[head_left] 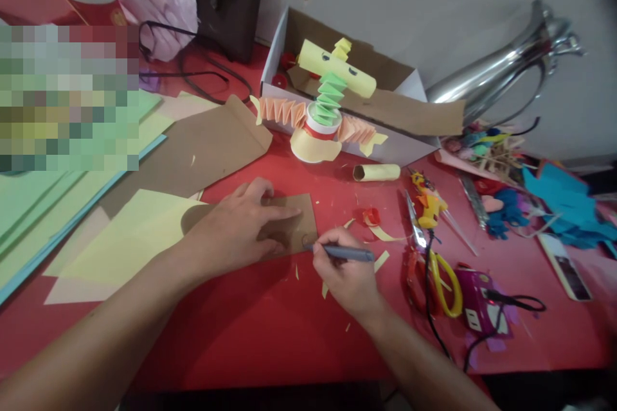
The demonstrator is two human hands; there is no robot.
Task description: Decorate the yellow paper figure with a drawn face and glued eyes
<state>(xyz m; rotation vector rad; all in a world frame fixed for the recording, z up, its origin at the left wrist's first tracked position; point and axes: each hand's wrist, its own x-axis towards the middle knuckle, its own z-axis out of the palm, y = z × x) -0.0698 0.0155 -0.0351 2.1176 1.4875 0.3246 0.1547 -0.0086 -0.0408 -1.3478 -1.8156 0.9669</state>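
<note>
My left hand lies flat with its fingers stretched out on a small brown piece of card, pressing it to the red table. My right hand is closed around a grey pen, whose tip touches the card's lower right corner, where a small drawn curve shows. Pale yellow paper lies under my left wrist.
A white cardboard box holds a paper figure with folded green and orange strips. A cardboard tube, scissors with yellow handles, a purple device with a black cable, a phone and blue scraps lie to the right. Green and brown sheets lie left.
</note>
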